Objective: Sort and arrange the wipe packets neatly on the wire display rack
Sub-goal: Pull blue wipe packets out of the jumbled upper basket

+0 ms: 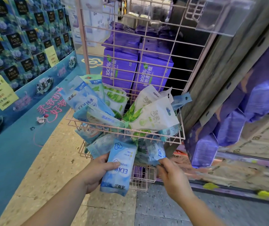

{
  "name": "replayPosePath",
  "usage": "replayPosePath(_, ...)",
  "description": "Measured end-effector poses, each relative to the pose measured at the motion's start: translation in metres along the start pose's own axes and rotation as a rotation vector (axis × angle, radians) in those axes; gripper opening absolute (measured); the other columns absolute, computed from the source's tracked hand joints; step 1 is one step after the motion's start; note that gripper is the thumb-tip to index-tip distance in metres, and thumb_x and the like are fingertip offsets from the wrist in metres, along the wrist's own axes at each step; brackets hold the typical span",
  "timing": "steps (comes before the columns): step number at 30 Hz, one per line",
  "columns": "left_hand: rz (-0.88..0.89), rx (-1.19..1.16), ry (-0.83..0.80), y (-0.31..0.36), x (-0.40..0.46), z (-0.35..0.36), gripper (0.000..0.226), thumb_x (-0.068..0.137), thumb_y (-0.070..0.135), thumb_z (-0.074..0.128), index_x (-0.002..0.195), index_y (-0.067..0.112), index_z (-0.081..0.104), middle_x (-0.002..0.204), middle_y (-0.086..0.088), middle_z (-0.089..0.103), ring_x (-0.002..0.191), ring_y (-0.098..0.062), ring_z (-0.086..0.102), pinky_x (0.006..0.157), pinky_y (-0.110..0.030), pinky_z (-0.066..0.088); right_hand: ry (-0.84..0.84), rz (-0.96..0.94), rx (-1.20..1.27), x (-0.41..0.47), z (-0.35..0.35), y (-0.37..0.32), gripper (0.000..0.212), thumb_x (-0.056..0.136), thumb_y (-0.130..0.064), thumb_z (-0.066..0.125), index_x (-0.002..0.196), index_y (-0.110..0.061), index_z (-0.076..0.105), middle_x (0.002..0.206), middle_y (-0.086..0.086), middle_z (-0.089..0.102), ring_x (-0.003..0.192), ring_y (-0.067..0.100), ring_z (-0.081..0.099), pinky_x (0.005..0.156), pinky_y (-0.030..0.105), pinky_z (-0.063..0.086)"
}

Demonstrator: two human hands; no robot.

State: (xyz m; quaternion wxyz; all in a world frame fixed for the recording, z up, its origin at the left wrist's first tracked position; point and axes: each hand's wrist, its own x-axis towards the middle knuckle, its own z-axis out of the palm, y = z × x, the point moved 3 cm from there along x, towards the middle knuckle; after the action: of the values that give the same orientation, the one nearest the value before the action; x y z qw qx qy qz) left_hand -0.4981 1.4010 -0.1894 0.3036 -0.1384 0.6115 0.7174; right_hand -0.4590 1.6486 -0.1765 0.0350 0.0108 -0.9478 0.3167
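Your left hand (97,170) grips a blue packet (119,168) just below the pink wire basket (182,136), its long axis running up toward the basket's front rim. Above it, blue and green packets (153,115) lie jumbled in the basket. To the right, your right hand (171,175) pinches the corner of a second blue packet (158,154) hanging under the rim, so it's the nearer hand to the basket.

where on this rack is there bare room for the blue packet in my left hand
The pink wire basket is crowded: blue and green-and-white packets overlap edge to edge. The only bare patch is a thin strip at its far right, beside the blue hang tab. The left hand holds the blue packet.
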Motion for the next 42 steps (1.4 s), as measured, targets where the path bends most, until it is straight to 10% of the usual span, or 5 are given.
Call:
replayPosePath(6,-0.022,0.006,-0.012,0.001,0.001,0.001,0.035,0.087,0.005,0.063,0.120,0.013,0.056,0.100,-0.019,0.075,0.086,-0.034,0.073,0.074,-0.043,0.059,-0.297,0.302,0.282,0.012,0.002,0.007,0.040,0.099,-0.029,0.048,0.135,-0.011,0.047,0.152,-0.003,0.034,0.141,0.016,0.035,0.113,0.031,0.030)
replayPosePath(15,-0.033,-0.010,-0.001,0.003,0.002,-0.005,0.032,0.087,0.006,0.063,0.118,0.011,0.057,0.100,-0.021,0.074,0.083,-0.035,0.073,0.080,-0.050,0.057,-0.136,0.252,0.380,0.009,-0.023,-0.009,0.020,0.099,-0.024,0.048,0.083,-0.014,0.049,0.071,-0.004,0.052,0.060,0.004,0.046,0.055,0.016,0.039)
replayPosePath(24,-0.034,-0.017,-0.090,0.017,-0.006,-0.013,0.042,0.081,0.009,0.069,0.121,0.007,0.056,0.106,-0.023,0.072,0.093,-0.039,0.070,0.083,-0.053,0.056,-0.210,0.263,0.548,0.014,-0.023,-0.028,0.016,0.098,-0.027,0.051,0.089,-0.017,0.059,0.086,0.018,0.070,0.073,0.022,0.063,0.072,0.052,0.053)
replayPosePath(33,-0.106,-0.145,-0.284,0.007,-0.026,-0.005,0.042,0.079,0.007,0.068,0.119,0.008,0.058,0.116,-0.022,0.068,0.093,-0.032,0.071,0.088,-0.047,0.054,-0.320,0.499,0.893,0.032,0.007,-0.065,0.021,0.097,-0.029,0.052,0.094,-0.012,0.064,0.074,0.006,0.075,0.061,0.019,0.068,0.053,0.031,0.051)
replayPosePath(42,-0.039,-0.041,-0.130,0.004,-0.034,-0.016,0.044,0.087,0.028,0.063,0.128,0.019,0.049,0.118,-0.014,0.070,0.107,-0.034,0.066,0.093,-0.056,0.050,-0.610,0.632,1.081,0.003,0.043,-0.086,0.042,0.086,-0.041,0.066,0.123,-0.022,0.057,0.113,0.010,0.073,0.104,0.036,0.069,0.092,0.059,0.051)
